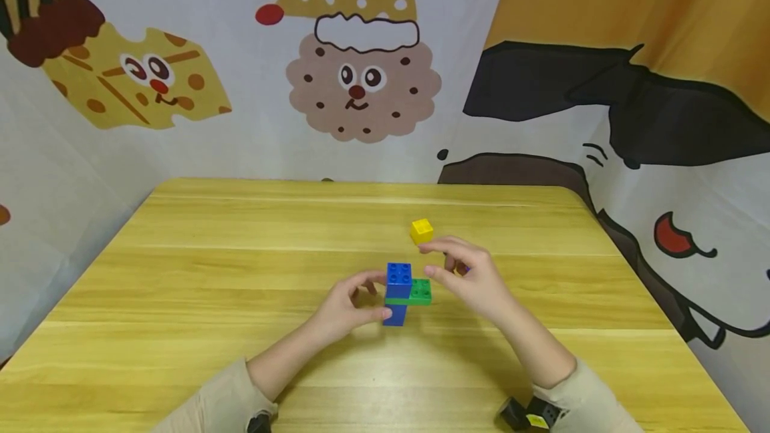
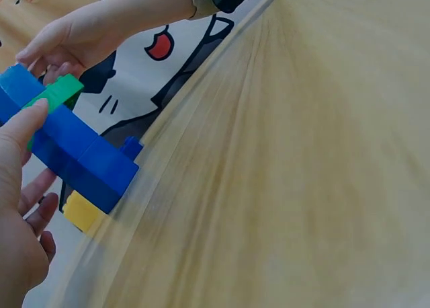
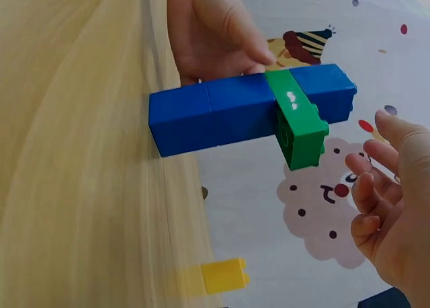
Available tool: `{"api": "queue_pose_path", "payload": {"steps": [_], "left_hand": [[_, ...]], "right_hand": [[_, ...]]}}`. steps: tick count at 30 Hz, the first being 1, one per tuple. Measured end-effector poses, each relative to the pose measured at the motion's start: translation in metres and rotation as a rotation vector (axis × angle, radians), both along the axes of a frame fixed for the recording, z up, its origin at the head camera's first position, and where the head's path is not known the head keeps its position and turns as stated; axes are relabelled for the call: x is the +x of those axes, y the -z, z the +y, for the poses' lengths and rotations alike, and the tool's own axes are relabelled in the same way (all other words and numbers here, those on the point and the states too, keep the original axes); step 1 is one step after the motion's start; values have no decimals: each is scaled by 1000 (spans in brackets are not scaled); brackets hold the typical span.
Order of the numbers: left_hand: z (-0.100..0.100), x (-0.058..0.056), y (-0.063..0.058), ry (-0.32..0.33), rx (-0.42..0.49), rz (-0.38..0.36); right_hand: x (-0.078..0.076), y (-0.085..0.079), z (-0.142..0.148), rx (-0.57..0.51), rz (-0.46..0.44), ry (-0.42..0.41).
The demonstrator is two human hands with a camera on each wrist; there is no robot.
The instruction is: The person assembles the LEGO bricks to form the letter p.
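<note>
A tower of toy building bricks (image 1: 395, 315) stands upright on the table. Two blue bricks form its lower part, a thin green brick (image 1: 421, 291) juts out to the right above them, and one blue brick (image 3: 327, 89) caps it. My left hand (image 1: 345, 306) holds the tower from the left, its thumb at the green brick (image 2: 60, 91). Just right of the tower, my right hand (image 1: 472, 276) is raised, its fingers loosely bent around nothing in the right wrist view. Past its fingertips sits a yellow brick (image 1: 422, 231).
Behind the tower, a small blue brick (image 2: 132, 147) lies on the table; the right hand mostly hides it in the head view. The wooden table (image 1: 240, 239) ends at a cartoon-printed cloth (image 1: 252, 146). A black device (image 1: 529, 414) is by the right sleeve.
</note>
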State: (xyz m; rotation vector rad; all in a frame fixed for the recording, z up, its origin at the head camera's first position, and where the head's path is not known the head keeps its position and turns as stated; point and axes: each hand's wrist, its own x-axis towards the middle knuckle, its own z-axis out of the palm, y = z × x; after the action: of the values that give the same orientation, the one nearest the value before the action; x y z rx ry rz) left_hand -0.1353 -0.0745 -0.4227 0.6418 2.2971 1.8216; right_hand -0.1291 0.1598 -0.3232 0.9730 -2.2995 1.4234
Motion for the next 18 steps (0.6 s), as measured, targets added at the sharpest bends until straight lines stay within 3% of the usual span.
{"api": "queue_pose_path", "payload": {"steps": [6, 13, 18], "left_hand": [[3, 2, -7, -33, 34, 31], [9, 5, -14, -64, 84, 53], [14, 4, -19, -60, 115, 94]], "right_hand": [[-8, 1, 8, 2, -19, 53], [-39, 27, 28, 70, -83, 153], [-57, 32, 37, 127, -92, 210]]}}
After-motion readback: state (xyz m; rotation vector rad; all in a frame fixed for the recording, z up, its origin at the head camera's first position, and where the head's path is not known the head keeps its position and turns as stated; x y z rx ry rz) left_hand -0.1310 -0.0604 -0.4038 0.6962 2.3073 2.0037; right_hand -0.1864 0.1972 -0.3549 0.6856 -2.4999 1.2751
